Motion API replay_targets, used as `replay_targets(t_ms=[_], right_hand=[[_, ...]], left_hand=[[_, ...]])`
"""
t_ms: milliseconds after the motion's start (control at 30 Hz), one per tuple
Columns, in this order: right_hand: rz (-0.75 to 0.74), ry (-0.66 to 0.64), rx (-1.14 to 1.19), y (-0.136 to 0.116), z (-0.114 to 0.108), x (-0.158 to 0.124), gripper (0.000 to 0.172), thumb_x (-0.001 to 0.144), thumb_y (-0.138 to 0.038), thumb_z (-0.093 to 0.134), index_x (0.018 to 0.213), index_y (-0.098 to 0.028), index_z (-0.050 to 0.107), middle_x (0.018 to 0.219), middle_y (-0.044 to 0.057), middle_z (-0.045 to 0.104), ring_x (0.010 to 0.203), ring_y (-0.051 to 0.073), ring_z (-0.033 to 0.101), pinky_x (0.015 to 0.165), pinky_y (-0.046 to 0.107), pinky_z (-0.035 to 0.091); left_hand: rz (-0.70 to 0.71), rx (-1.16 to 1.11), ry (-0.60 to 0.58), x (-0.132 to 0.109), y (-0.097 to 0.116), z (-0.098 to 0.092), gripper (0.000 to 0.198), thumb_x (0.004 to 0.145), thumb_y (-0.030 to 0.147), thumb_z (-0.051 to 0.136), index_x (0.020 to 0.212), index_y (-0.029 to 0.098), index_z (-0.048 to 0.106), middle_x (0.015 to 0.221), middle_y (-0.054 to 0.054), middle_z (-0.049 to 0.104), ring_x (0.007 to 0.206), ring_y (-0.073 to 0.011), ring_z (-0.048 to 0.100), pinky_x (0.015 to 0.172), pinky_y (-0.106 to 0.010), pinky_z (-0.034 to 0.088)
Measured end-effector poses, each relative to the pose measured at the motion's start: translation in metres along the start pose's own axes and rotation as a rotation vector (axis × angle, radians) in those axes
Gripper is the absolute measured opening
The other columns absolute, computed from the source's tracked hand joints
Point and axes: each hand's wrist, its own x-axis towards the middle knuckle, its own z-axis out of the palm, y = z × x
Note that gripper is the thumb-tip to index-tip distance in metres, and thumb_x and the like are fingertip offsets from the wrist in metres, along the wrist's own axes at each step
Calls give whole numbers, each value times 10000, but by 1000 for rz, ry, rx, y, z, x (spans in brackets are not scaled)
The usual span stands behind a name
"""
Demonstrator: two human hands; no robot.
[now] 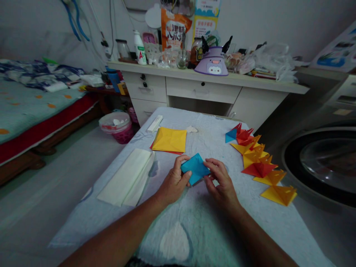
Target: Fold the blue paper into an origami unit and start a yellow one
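Observation:
A blue piece of origami paper (195, 169), folded into a small diamond with creases, is held up over the cloth-covered table (172, 207). My left hand (178, 177) pinches its left corner, thumb on the face and fingers behind. At the right corner, the thumb and fingers of my right hand (219, 178) close on the edge. Behind the blue paper lies a stack of yellow paper (170, 139) with red showing underneath. Several folded paper figures (260, 169) in yellow, orange, red and blue stand in a row along the right side.
Folded white sheets (126, 177) lie on the left of the table, and a narrow white box (155, 123) is near its far left corner. A white cabinet (200, 91) stands behind. To the right is a washing machine (322, 163); a pink bin (122, 133) sits on the floor at left.

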Motion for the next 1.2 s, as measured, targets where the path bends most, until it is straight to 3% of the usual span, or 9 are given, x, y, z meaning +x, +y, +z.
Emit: replay_targets(t_ms=[200,400,533,733,867,1000,1200], right_hand=[[71,26,146,-2,-1,1,335,887,-145,536,1180,-307,536,1312,83,440,1079,203,544,722,291,531],[178,-16,325,-1,1,3,93,891,-217,575,974,-255,593,1259,74,454,946,165,567,647,247,513],[199,-25,318,6,7,2,68,888,-222,572,942,-236,612,1129,66,524,859,150,569,628,241,498],[221,-26,317,9,9,4,41,887,-231,557,883,-218,596,907,32,551,721,131,546,588,235,472],[219,-29,294,12,10,3,32,880,-220,551,881,-217,583,877,25,547,692,128,537,588,237,462],[222,-40,270,12,10,3,25,874,-220,551,873,-211,574,863,25,540,695,131,530,604,242,451],[220,-50,227,7,7,4,34,862,-219,554,850,-202,580,822,19,525,721,142,504,636,252,424]], left_hand=[[-1,28,-11,1,-5,-1,351,933,292,466,1260,248,347,656,82,522,561,-106,572,594,-223,456],[9,35,-26,0,-9,-1,308,950,288,442,1240,246,346,651,82,519,554,-105,575,589,-223,443],[19,43,-34,1,-13,-2,344,949,291,452,1265,261,318,728,65,535,603,-112,585,624,-243,451],[105,145,-9,3,-16,-9,429,926,261,507,1298,258,295,961,-4,565,846,-154,574,770,-284,444],[199,226,16,5,-12,-15,381,896,201,533,1248,247,396,1090,-31,536,913,-157,543,817,-282,424],[307,227,-28,7,-9,-19,230,894,161,521,1112,232,505,1079,-33,519,993,-169,533,832,-271,425],[325,153,-2,8,-13,-22,358,887,124,513,1213,265,465,1220,-65,475,1146,-197,512,908,-309,445]])
